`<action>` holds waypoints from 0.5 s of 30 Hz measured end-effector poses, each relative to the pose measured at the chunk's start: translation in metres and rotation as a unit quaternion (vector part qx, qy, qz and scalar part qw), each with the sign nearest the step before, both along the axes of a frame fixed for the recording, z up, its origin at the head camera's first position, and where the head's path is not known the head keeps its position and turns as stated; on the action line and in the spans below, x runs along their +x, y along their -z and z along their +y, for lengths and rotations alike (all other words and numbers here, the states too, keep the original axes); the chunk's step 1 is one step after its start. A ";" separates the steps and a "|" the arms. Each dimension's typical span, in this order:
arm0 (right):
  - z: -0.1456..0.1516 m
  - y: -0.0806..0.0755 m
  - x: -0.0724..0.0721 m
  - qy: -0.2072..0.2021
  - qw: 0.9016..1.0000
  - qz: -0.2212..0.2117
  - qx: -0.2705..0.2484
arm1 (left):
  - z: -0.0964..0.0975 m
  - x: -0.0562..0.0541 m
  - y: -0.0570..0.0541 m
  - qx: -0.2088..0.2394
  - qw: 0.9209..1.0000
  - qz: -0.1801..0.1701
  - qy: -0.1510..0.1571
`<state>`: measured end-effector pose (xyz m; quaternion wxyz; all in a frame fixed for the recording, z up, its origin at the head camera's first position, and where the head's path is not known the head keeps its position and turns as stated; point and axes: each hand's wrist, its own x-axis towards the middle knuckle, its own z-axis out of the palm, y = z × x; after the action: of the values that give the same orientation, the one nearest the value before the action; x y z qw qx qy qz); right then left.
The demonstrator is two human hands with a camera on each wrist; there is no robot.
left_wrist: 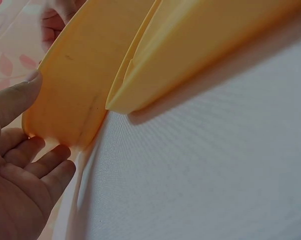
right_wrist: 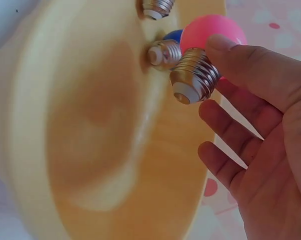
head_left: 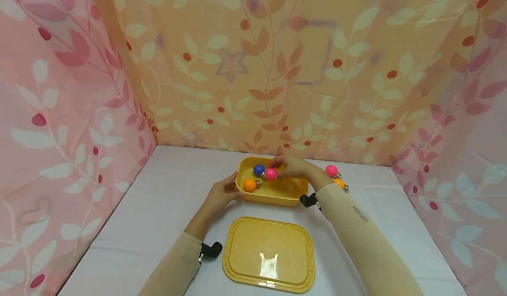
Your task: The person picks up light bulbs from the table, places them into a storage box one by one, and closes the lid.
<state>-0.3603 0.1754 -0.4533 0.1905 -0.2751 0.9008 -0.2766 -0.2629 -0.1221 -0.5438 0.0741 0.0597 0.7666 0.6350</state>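
Observation:
A yellow plastic box (head_left: 277,199) stands on the table, with a blue light bulb (head_left: 259,169) and an orange light bulb (head_left: 249,184) inside at its left part. My left hand (head_left: 219,195) holds the box's left end, thumb and fingertips against the wall (left_wrist: 73,95) in the left wrist view. Over the box, my right hand (head_left: 295,167) pinches a pink light bulb (head_left: 270,174) by thumb and fingers. In the right wrist view that bulb's metal screw base (right_wrist: 193,75) points away from the fingers, and the other fingers are spread.
A yellow lid (head_left: 269,254) lies flat on the white tabletop (head_left: 158,208), in front of the box. To the right of the box lie another pink bulb (head_left: 331,170) and another orange bulb (head_left: 339,183). Patterned cloth (head_left: 253,67) surrounds the table behind and at both sides.

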 end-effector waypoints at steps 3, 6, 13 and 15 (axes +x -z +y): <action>0.000 0.005 0.000 -0.006 1.000 -0.008 0.001 | 0.001 0.000 0.000 0.001 1.000 -0.001 -0.001; 0.001 0.010 -0.001 -0.010 1.000 -0.013 0.006 | 0.001 0.000 0.000 0.001 1.000 0.001 -0.002; -0.001 0.016 0.000 -0.023 0.999 -0.024 0.001 | 0.001 0.000 -0.001 0.002 1.000 0.004 -0.001; 0.000 0.016 0.001 -0.022 1.000 -0.020 0.005 | 0.001 0.000 -0.001 0.003 1.000 0.002 -0.001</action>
<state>-0.3593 0.1755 -0.4694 0.2165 -0.2885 0.8918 -0.2732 -0.2629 -0.1209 -0.5424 0.0713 0.0604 0.7650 0.6372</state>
